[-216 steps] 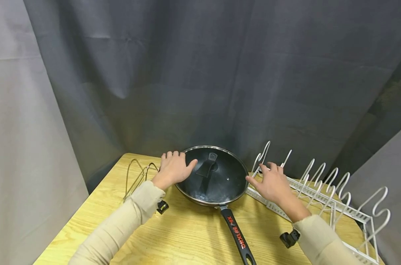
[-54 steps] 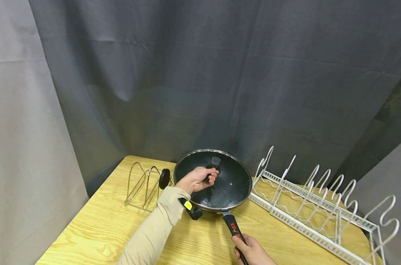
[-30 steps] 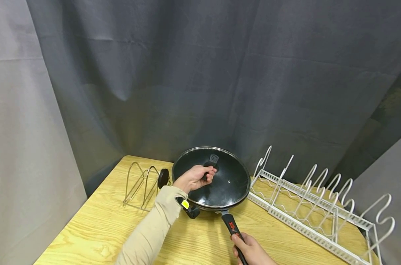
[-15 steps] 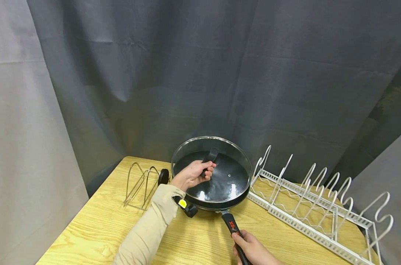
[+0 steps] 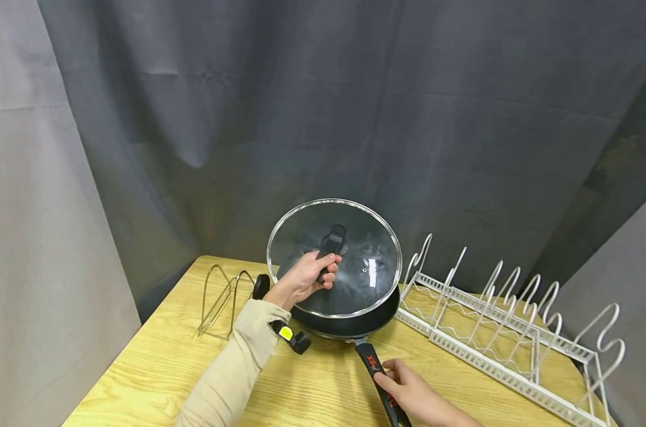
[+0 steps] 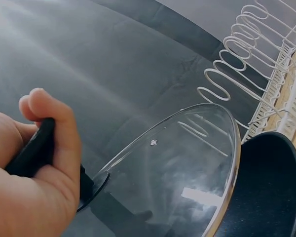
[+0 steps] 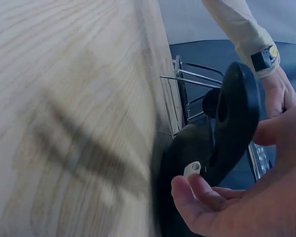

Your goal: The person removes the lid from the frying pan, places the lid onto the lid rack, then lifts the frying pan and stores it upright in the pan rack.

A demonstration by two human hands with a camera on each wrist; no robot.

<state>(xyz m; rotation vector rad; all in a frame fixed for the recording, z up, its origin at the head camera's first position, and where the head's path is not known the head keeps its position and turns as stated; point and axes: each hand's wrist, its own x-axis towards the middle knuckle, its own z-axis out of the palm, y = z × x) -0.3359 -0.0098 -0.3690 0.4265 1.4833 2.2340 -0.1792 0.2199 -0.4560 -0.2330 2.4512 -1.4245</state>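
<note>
Pan handle (image 5: 371, 362) nearest, long axis slanting toward the person, free end pointing near and a little right. Right hand (image 5: 416, 394) at its side, thumb laid against it, fingers now loosened and spread rather than wrapped round as a moment ago. Pan (image 5: 371, 323) on the table (image 5: 301, 391), dark inside showing along the near side. Lid (image 5: 362, 249) just raised, tilted over the pan with upper face toward the person; any rim contact hard to tell. Left hand (image 5: 304, 276) gripping the lid handle (image 5: 333, 238), its long axis running away and slightly right. By judgement, pan uncovered, lid free to be handled apart. Wire rack (image 5: 234, 299) to the left, white rack (image 5: 493, 369) to the right, dark curtain (image 5: 248, 89) behind.
</note>
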